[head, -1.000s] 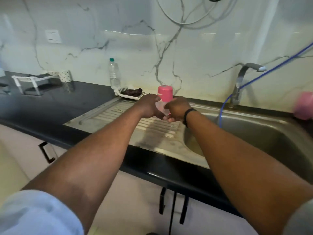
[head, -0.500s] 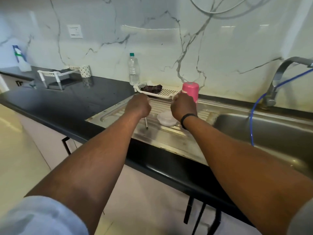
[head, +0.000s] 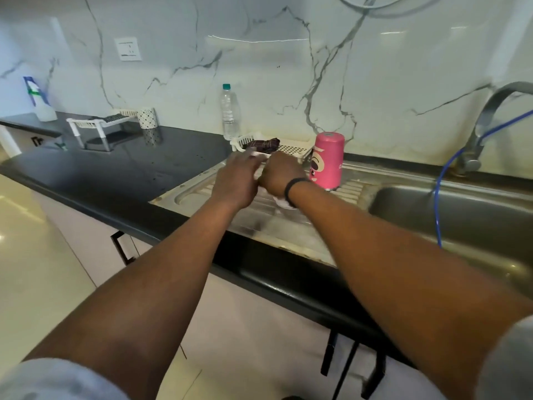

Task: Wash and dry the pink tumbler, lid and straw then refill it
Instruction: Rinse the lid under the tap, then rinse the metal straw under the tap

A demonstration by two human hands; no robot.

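The pink tumbler (head: pixel 327 160) stands upside down on the steel drainboard (head: pixel 199 192), just right of my hands. My left hand (head: pixel 235 181) and my right hand (head: pixel 278 176) meet above the drainboard, fingers curled around a thin white piece that looks like the straw (head: pixel 257 172); most of it is hidden between them. The clear lid (head: pixel 282 202) lies on the drainboard under my right wrist, partly covered.
A white basket (head: pixel 294 148) with a dark cloth sits behind my hands, next to a water bottle (head: pixel 230 111). To the right are the sink basin (head: pixel 450 215), the tap (head: pixel 484 116) and a blue hose (head: pixel 437 197). A white rack (head: pixel 95 122) stands on the black counter (head: pixel 115 166).
The tumbler was set down upside down on the drainboard and the lid laid beside it. My hands then came together over the straw, and the view shifted left.
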